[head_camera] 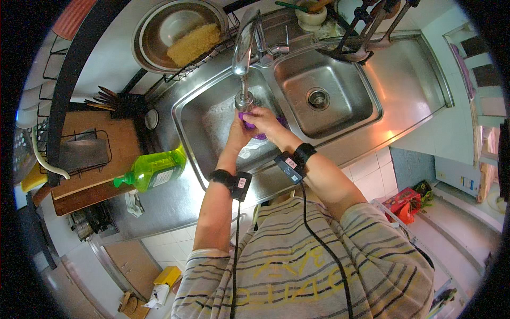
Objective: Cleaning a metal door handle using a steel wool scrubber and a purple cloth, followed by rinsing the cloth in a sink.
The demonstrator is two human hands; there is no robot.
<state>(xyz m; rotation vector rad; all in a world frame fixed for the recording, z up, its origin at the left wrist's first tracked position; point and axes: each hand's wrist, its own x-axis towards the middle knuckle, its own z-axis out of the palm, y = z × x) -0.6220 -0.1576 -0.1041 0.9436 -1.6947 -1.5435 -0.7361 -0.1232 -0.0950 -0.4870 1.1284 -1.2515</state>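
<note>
Both hands are together over the left basin (195, 131) of a stainless steel double sink, just below the head of a chrome faucet (244, 99). My left hand (240, 133) and my right hand (263, 119) grip a bunched purple cloth (248, 123) between them. Part of the cloth hangs below the fingers, and its full shape is hidden. Whitish suds or water lie on the basin floor beneath. The fingertips of both hands are partly covered by each other.
A green dish soap bottle (157, 171) lies along the basin's left side. The right basin (326, 99) has a drain. Ladles (354, 50) hang at upper right. A yellow sponge (195, 44) rests against metal bowls (155, 36) on a wire rack. Cables run from both wrist straps.
</note>
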